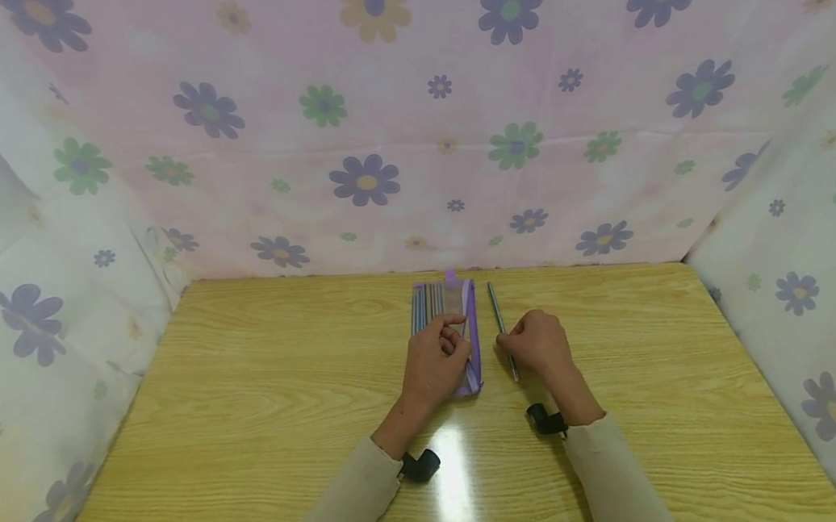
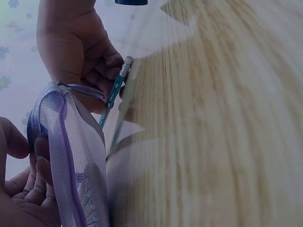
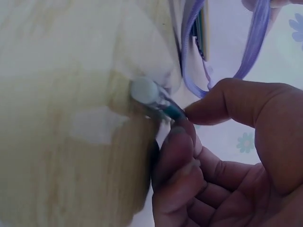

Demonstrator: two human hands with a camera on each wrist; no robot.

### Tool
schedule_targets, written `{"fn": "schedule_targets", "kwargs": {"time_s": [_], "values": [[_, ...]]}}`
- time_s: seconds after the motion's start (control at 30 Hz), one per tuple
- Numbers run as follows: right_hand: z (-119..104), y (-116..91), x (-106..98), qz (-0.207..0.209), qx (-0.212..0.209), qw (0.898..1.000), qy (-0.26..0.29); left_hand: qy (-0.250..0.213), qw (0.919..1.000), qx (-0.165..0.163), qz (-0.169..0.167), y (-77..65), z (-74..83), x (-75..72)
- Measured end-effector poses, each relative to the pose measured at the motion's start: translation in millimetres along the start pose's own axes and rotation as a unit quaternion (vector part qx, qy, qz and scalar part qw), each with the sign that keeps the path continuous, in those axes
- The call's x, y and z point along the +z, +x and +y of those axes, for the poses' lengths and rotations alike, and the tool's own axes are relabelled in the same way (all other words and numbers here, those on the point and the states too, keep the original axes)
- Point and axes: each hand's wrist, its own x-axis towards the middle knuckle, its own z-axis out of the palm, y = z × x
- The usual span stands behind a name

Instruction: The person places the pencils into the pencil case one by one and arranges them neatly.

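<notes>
In the head view a mesh pencil case (image 1: pixel 471 322) with purple zipper edging lies at the middle back of the table, several pencils (image 1: pixel 428 299) showing through it. My left hand (image 1: pixel 436 362) is over it, and in the left wrist view its fingers pinch the edge of the case. The zipper edge (image 3: pixel 190 71) gapes in the right wrist view, with pencils inside. To the right of the case, my right hand (image 1: pixel 540 341) pinches a green pencil (image 1: pixel 497 308) between thumb and fingers. The white eraser (image 3: pixel 145 90) of that pencil points toward me.
A wood-grain table (image 1: pixel 252 386) spreads under both hands. Flower-print cloth (image 1: pixel 391 85) hangs behind it and along both sides. Black wrist cameras (image 1: pixel 421 465) sit at both sleeve cuffs.
</notes>
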Motion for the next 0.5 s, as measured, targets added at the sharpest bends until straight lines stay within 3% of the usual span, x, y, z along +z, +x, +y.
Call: {"fn": "schedule_targets", "kwargs": {"time_s": [0.23,0.5], "values": [[-0.3,-1.7,-3.5,-0.021,-0.036,0.999,0.024,-0.002,1.0000,0.001,-0.004,-0.7,0.6,-0.3],[-5.5,-3.3,-7.2,-0.034,-0.046,0.998,0.017,-0.004,1.0000,-0.002,-0.007,-0.7,0.0,-0.7]]}}
